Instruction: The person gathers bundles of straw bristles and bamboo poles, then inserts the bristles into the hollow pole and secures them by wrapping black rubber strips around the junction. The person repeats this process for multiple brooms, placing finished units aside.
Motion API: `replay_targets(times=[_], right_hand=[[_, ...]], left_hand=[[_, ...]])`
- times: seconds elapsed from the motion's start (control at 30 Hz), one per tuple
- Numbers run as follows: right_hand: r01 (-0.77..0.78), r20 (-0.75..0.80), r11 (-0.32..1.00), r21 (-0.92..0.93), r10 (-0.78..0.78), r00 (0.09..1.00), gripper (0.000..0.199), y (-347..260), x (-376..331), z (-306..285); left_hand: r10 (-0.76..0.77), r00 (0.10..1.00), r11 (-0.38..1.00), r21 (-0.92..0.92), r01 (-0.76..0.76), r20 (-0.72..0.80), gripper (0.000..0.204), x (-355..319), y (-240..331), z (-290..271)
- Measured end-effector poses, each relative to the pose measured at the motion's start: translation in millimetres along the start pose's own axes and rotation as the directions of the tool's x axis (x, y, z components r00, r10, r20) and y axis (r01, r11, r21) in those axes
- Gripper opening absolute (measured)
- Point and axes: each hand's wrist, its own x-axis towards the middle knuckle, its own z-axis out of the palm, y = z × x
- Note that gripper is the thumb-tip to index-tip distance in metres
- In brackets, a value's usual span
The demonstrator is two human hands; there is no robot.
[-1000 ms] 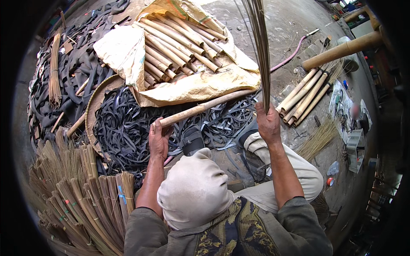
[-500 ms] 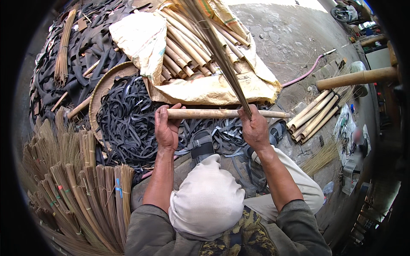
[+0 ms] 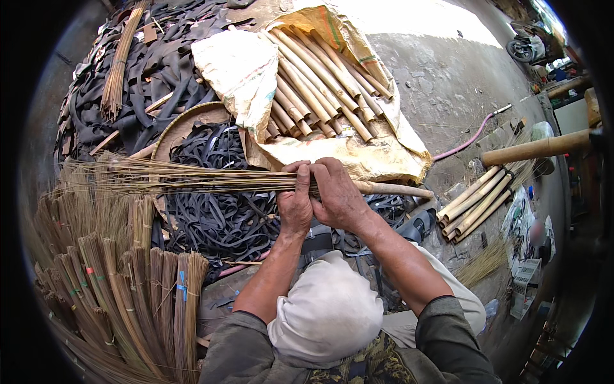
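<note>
L hand: clenched round thin-stick bundle near its R end, thumb up along the sticks; up against the other hand.
R hand: fingers wrapped over same spot, grasping where sticks & bamboo pole meet; exact join hidden by the hands.
Stick bundle: approx. level, runs L from the hands, tips fanned out over the tray & upright brush bundles.
Pole: sticks out R of R hand, slight downward tilt, free end near bound bamboo tubes on the floor.
Sack: pale, spread flat just beyond hands, w/ many cut bamboo lengths lying on it, roughly parallel.
Round tray: woven rim, L of sack, partly under it; tangled black strips in it, more strips under the forearms.
Far L: dark rubber-like sheets heaped, w/ another tied stick bunch on top.
Near L: brush bundles stand close together, one w/ blue tie.
R side: pink hose on floor beyond tubes; thick bamboo piece above them; pale plastic basket lower down.
Head: pale cloth cover, btwn the forearms.
</note>
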Motion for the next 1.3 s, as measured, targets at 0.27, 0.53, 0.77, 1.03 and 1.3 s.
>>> replay_targets(times=[0.27,0.53,0.77,1.03,1.3], right_hand=[[-0.283,0.106,0.949,0.136,0.270,0.957,0.022,14,5,-13],[-0.073,0.201,0.994,0.085,0.055,0.978,0.033,3,0,-15],[-0.141,0.160,0.983,-0.116,0.158,0.974,0.017,15,-3,23],[-0.093,0.270,0.954,-0.284,0.172,0.947,0.009,54,-61,32],[-0.039,0.416,0.949,-0.312,0.174,0.892,0.009,93,-162,45]], left_hand=[[0.074,0.995,0.997,-0.035,-0.072,0.069,0.029,-3,-1,5],[0.034,0.996,0.999,-0.041,-0.031,0.080,0.040,-5,11,10],[0.036,0.993,0.992,0.112,-0.049,0.111,0.066,-17,24,4],[-0.749,0.643,0.371,0.905,0.207,0.160,0.047,-50,81,-2],[-0.768,0.633,-0.112,0.952,-0.285,0.099,0.061,-34,-38,1]])
